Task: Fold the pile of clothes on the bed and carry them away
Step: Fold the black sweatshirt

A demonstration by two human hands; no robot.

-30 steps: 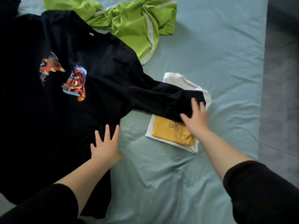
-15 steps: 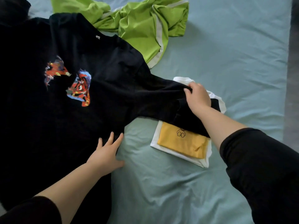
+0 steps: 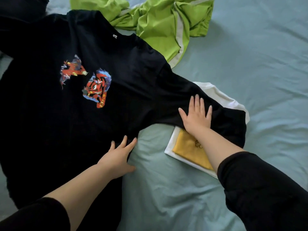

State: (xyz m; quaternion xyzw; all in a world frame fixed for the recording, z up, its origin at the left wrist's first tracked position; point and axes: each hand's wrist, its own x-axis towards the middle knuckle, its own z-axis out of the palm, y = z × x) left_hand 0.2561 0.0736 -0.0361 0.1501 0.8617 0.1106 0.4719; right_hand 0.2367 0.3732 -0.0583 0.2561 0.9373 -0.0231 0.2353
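A black long-sleeved shirt [image 3: 70,114] with a red and blue print lies spread face up on the bed. Its right sleeve stretches out over a folded white garment [image 3: 221,97] and a folded yellow one [image 3: 188,150] stacked on it. My right hand [image 3: 196,115] lies flat with spread fingers on that sleeve. My left hand [image 3: 119,155] presses with straight fingers on the shirt's side edge below the armpit. A crumpled lime-green garment [image 3: 160,22] with pale stripes lies at the top, partly under the black shirt's shoulder.
The bed is covered by a wrinkled pale blue-green sheet [image 3: 258,64]. My black sleeves fill the lower corners of the view.
My right hand let go of the sleeve's cuff end, moved left along the sleeve and now lies flat on it. The left hand has stayed at the shirt's side edge.
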